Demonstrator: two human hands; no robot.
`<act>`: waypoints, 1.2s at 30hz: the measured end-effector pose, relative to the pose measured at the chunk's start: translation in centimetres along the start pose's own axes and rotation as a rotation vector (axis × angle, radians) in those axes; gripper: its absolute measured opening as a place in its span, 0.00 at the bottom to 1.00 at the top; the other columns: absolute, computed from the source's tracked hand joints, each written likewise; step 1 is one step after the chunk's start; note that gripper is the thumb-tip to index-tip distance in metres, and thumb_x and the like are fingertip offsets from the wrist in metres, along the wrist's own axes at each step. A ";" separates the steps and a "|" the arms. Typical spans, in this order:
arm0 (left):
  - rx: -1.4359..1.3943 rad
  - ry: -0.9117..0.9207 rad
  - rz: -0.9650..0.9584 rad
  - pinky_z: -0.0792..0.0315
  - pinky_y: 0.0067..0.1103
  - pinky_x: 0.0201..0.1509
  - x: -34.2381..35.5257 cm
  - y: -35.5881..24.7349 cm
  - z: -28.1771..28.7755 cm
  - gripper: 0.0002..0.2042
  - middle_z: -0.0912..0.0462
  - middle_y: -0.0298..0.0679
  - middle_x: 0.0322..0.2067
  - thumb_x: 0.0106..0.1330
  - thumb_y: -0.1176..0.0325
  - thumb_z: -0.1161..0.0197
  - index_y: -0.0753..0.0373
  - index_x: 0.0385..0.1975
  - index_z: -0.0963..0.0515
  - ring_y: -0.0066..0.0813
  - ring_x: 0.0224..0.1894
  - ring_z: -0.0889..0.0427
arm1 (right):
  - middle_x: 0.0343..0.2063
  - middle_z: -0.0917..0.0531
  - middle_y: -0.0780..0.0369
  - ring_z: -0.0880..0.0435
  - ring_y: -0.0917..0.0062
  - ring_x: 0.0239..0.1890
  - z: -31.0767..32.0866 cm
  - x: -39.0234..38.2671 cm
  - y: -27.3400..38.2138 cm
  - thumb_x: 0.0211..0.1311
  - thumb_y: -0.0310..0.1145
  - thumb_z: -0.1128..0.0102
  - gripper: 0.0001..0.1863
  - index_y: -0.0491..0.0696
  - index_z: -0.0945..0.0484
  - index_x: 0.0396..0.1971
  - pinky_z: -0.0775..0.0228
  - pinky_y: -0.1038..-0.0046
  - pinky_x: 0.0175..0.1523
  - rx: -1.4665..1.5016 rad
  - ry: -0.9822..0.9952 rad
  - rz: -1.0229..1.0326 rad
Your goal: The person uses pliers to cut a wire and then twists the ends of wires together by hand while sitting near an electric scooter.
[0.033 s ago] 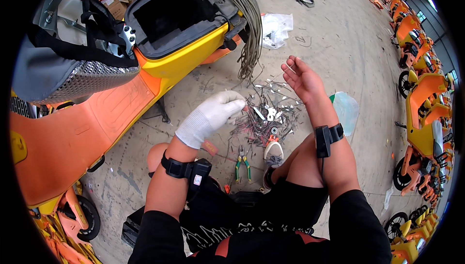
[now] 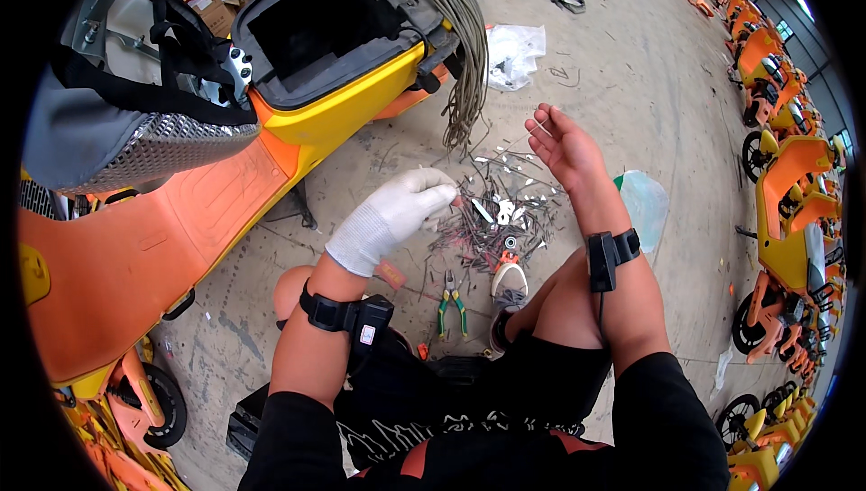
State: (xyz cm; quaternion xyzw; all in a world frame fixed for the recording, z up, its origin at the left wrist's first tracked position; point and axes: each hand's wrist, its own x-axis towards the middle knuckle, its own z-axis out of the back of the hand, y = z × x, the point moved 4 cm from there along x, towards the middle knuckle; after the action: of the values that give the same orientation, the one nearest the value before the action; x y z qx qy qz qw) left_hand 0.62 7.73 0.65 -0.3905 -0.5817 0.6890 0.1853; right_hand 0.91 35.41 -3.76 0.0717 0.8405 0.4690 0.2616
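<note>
- Pile of dark strips (image 2: 520, 218): 3 o'clock from gloved left hand (image 2: 397, 210); probably light, springy; best pinched mid-length.
- Pliers (image 2: 450, 290): 7 o'clock from pile; likely stiff, weighty; best held by green-yellow handles (image 2: 441, 318).
- Left hand: fingers curled toward thumb; can't tell if holding anything.
- Right hand (image 2: 572, 159): loosely open, palm showing, no clear grasp.
</note>
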 end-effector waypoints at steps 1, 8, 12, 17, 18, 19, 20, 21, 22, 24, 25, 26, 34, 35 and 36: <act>-0.003 -0.003 0.008 0.34 0.16 0.33 -0.1 -0.2 -0.1 0.13 0.33 0.26 0.21 0.71 0.62 0.45 0.68 0.39 0.23 0.15 0.23 0.35 | 0.43 0.18 0.66 0.18 0.71 0.50 0.2 0.1 0.0 0.75 0.37 0.52 0.14 0.46 0.25 0.52 0.27 0.68 0.54 -0.016 -0.015 -0.001; 0.035 0.003 0.013 0.31 0.16 0.35 0.0 -0.1 0.3 0.13 0.25 0.29 0.28 0.70 0.62 0.44 0.68 0.40 0.23 0.15 0.26 0.32 | 0.40 0.17 0.67 0.19 0.76 0.45 0.8 0.9 0.1 0.74 0.37 0.51 0.14 0.46 0.25 0.51 0.28 0.72 0.47 -0.057 -0.078 -0.021; 0.056 -0.016 0.020 0.30 0.17 0.37 -0.2 -0.3 0.6 0.13 0.21 0.32 0.36 0.70 0.63 0.44 0.68 0.42 0.22 0.15 0.28 0.30 | 0.39 0.17 0.67 0.19 0.77 0.43 1.5 1.9 0.2 0.74 0.36 0.51 0.13 0.46 0.24 0.50 0.28 0.72 0.44 -0.071 -0.142 -0.035; -0.034 -0.036 0.005 0.30 0.18 0.35 -0.2 0.0 0.9 0.12 0.26 0.30 0.26 0.70 0.63 0.44 0.68 0.39 0.23 0.16 0.24 0.33 | 0.42 0.16 0.65 0.18 0.74 0.44 1.3 2.0 -0.3 0.75 0.38 0.53 0.14 0.45 0.24 0.49 0.27 0.72 0.43 -0.037 -0.124 -0.069; -0.051 -0.050 -0.006 0.30 0.18 0.35 -0.3 0.1 1.0 0.12 0.28 0.29 0.24 0.70 0.63 0.44 0.68 0.38 0.23 0.16 0.23 0.34 | 0.44 0.16 0.64 0.17 0.73 0.45 1.2 1.7 -0.4 0.75 0.39 0.54 0.16 0.45 0.24 0.50 0.26 0.72 0.42 -0.024 -0.107 -0.083; -0.094 -0.044 -0.007 0.31 0.19 0.34 -0.1 0.4 1.1 0.11 0.30 0.28 0.22 0.71 0.64 0.45 0.68 0.37 0.24 0.16 0.23 0.34 | 0.45 0.16 0.64 0.17 0.73 0.46 1.0 1.5 -0.4 0.76 0.40 0.55 0.17 0.44 0.25 0.50 0.26 0.72 0.42 -0.012 -0.093 -0.097; -0.136 -0.039 -0.008 0.31 0.19 0.33 0.1 0.8 1.3 0.11 0.32 0.28 0.21 0.71 0.64 0.45 0.67 0.36 0.24 0.16 0.22 0.35 | 0.46 0.16 0.63 0.16 0.72 0.46 0.9 1.4 -0.5 0.76 0.41 0.56 0.18 0.43 0.25 0.51 0.25 0.72 0.42 -0.035 -0.060 -0.141; -0.179 -0.034 -0.010 0.32 0.19 0.33 0.2 1.0 1.4 0.11 0.34 0.27 0.19 0.71 0.65 0.46 0.67 0.36 0.24 0.16 0.21 0.36 | 0.47 0.16 0.62 0.16 0.72 0.46 0.7 1.3 -0.6 0.76 0.43 0.57 0.20 0.42 0.25 0.51 0.25 0.72 0.42 -0.057 -0.026 -0.184; -0.189 -0.039 -0.017 0.32 0.19 0.32 0.2 0.9 1.3 0.11 0.35 0.27 0.19 0.71 0.65 0.46 0.67 0.35 0.24 0.16 0.21 0.37 | 0.47 0.16 0.61 0.15 0.72 0.46 0.5 1.0 -0.7 0.77 0.44 0.58 0.22 0.42 0.26 0.52 0.24 0.72 0.41 -0.079 0.006 -0.228; -0.209 -0.051 -0.033 0.33 0.19 0.32 0.1 0.7 1.3 0.10 0.36 0.26 0.18 0.72 0.66 0.47 0.67 0.35 0.24 0.17 0.20 0.37 | 0.46 0.15 0.59 0.14 0.71 0.44 -0.1 0.6 -1.0 0.77 0.46 0.59 0.24 0.40 0.25 0.51 0.23 0.72 0.42 -0.386 0.039 -0.287; -0.207 -0.072 -0.032 0.33 0.19 0.32 0.0 0.6 1.3 0.10 0.35 0.26 0.18 0.72 0.66 0.46 0.67 0.35 0.24 0.17 0.20 0.37 | 0.45 0.15 0.59 0.14 0.71 0.44 -0.5 0.2 -1.1 0.77 0.48 0.60 0.26 0.39 0.24 0.51 0.23 0.72 0.42 -0.540 0.056 -0.317; -0.205 -0.093 -0.031 0.33 0.19 0.31 -0.2 0.5 1.4 0.10 0.35 0.26 0.18 0.72 0.66 0.46 0.67 0.35 0.24 0.17 0.21 0.37 | 0.44 0.14 0.59 0.14 0.72 0.42 -0.9 -0.1 -0.8 0.76 0.47 0.58 0.26 0.39 0.23 0.50 0.23 0.72 0.42 -0.619 0.056 -0.285; -0.102 -0.058 0.010 0.34 0.18 0.32 -0.1 0.5 1.2 0.12 0.34 0.27 0.19 0.71 0.64 0.46 0.68 0.37 0.23 0.16 0.21 0.36 | 0.44 0.15 0.60 0.19 0.78 0.45 -4.7 -3.2 -0.1 0.72 0.41 0.44 0.20 0.41 0.22 0.54 0.27 0.74 0.53 -0.766 0.373 0.522; -0.088 -0.053 0.019 0.34 0.18 0.32 -0.2 0.5 1.1 0.12 0.33 0.27 0.19 0.71 0.64 0.46 0.68 0.37 0.23 0.16 0.22 0.36 | 0.52 0.18 0.59 0.23 0.72 0.59 -5.7 -4.5 -0.2 0.74 0.45 0.48 0.23 0.43 0.25 0.57 0.35 0.70 0.64 -0.827 0.454 0.463; -0.073 -0.048 0.029 0.34 0.18 0.32 -0.3 0.4 1.1 0.12 0.33 0.27 0.19 0.71 0.64 0.46 0.68 0.37 0.23 0.16 0.22 0.35 | 0.52 0.18 0.59 0.24 0.72 0.60 -6.6 -5.5 -0.2 0.74 0.44 0.48 0.22 0.43 0.25 0.57 0.35 0.69 0.65 -0.863 0.509 0.509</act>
State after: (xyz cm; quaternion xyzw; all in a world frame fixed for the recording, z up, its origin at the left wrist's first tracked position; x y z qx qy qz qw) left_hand 0.10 6.72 0.34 -0.3888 -0.6052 0.6790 0.1467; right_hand 2.26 28.32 0.96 0.0432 0.5653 0.8211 -0.0653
